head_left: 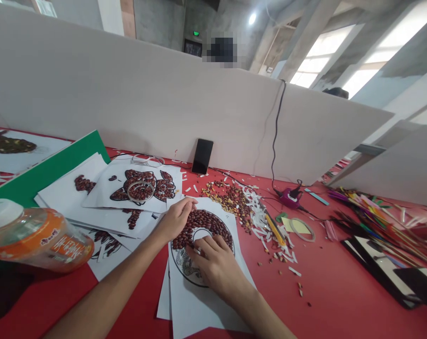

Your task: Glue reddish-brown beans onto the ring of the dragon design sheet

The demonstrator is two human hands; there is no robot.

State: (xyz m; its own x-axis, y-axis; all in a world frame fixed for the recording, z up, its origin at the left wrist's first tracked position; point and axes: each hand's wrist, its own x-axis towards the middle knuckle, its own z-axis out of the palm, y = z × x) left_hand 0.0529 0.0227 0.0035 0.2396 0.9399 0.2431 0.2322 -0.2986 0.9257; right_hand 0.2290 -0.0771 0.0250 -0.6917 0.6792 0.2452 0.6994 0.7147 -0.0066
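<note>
On red tabletop point(326, 287): white paper point(213, 320), round printed design point(181, 264) part-covered in smooth, dark-red beans point(207, 220); left hand point(176, 219) loosely curled, right hand point(214, 264) half-curled; any hold impossible to tell.

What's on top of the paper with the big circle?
Many dark red beans. The left hand and right hand are over the paper too, so whatever lies beneath them is hidden.
</note>
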